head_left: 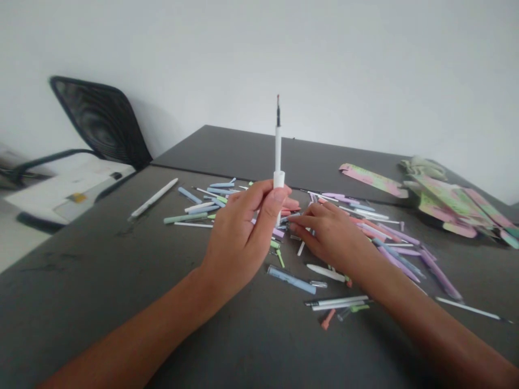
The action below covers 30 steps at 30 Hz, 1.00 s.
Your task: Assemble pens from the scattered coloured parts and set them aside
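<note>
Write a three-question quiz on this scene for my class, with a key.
1. True or false: the left hand grips a white barrel with a refill standing upright in it.

2. What stands beyond the left edge of the table?
A) A lamp
B) A mesh-backed chair
C) A bookcase

3. Fill in: in the picture, pink-and-green packaging lies to the ____ of the right hand.

Key: 1. True. 2. B. 3. Right.

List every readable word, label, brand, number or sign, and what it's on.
None legible.
Blue pen barrel: any marking too blurred to read.
Pink-and-green packaging: print too blurred.
Yellow patch, far left: too small.
White pen piece in left hand: nothing readable.
</note>
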Each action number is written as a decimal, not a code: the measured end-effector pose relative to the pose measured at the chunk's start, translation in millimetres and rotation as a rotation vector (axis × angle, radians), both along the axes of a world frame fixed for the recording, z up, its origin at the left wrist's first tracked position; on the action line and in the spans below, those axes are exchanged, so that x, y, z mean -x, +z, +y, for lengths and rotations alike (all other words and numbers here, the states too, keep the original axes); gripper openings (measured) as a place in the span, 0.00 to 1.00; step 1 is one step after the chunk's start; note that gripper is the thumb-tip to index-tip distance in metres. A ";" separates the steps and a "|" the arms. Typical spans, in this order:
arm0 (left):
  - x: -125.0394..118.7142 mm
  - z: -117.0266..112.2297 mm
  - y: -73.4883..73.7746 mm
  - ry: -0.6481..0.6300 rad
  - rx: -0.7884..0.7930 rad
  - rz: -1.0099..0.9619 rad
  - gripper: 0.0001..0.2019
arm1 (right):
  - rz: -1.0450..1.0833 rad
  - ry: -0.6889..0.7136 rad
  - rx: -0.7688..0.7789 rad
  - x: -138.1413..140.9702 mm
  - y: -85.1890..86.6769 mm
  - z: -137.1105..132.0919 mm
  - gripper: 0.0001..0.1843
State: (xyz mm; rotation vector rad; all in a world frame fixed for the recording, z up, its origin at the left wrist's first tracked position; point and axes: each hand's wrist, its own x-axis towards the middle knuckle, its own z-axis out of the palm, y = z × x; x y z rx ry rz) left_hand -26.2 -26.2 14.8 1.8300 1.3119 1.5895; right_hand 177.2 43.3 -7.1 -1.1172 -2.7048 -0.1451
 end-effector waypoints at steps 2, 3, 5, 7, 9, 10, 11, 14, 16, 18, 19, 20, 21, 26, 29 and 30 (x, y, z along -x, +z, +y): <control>0.8 0.5 0.6 0.004 -0.009 0.013 0.13 | -0.015 0.008 0.010 4.0 2.3 6.2 0.15; 1.1 0.6 1.1 0.009 -0.017 0.022 0.13 | -0.019 0.008 0.014 5.1 2.8 8.3 0.14; 1.7 0.3 2.3 0.027 -0.034 0.048 0.13 | -0.020 0.005 0.023 5.7 2.8 10.6 0.12; 1.7 -0.2 3.2 0.054 -0.047 0.070 0.13 | -0.014 -0.001 0.031 4.9 1.7 11.2 0.11; 1.5 -0.8 3.6 0.069 -0.045 0.078 0.13 | -0.015 -0.001 0.036 3.9 0.4 11.8 0.11; 1.3 -1.0 3.5 0.069 -0.044 0.078 0.13 | -0.019 0.003 0.038 3.6 0.0 12.4 0.12; 1.1 -1.1 3.3 0.066 -0.043 0.078 0.13 | -0.027 0.010 0.040 3.5 -0.3 13.3 0.11; 1.0 -0.8 2.4 0.044 -0.043 0.074 0.13 | -0.061 0.038 0.040 4.1 0.5 16.8 0.11; 1.2 -0.4 1.8 0.035 -0.041 0.072 0.12 | -0.078 0.049 0.033 4.6 1.7 18.7 0.11; 1.4 -0.3 1.5 0.038 -0.038 0.078 0.13 | -0.086 0.054 0.021 4.7 2.9 19.8 0.11; 1.5 -0.4 1.4 0.041 -0.035 0.082 0.13 | -0.086 0.054 0.015 4.5 3.3 20.0 0.11; 1.5 -0.5 1.4 0.043 -0.032 0.083 0.13 | -0.084 0.053 0.009 4.3 3.6 20.2 0.11; 1.5 -0.6 1.3 0.043 -0.029 0.080 0.13 | -0.080 0.052 0.005 4.0 3.8 20.2 0.10; 0.7 -0.6 0.3 0.007 -0.005 0.030 0.14 | -0.043 0.034 0.000 4.2 3.2 18.9 0.07; 0.0 -0.2 -0.7 0.009 0.003 0.018 0.15 | -0.002 0.028 0.015 6.7 1.8 17.1 0.06; -0.2 -0.1 -1.0 0.013 0.005 0.017 0.15 | 0.019 0.025 0.025 7.4 1.7 16.4 0.06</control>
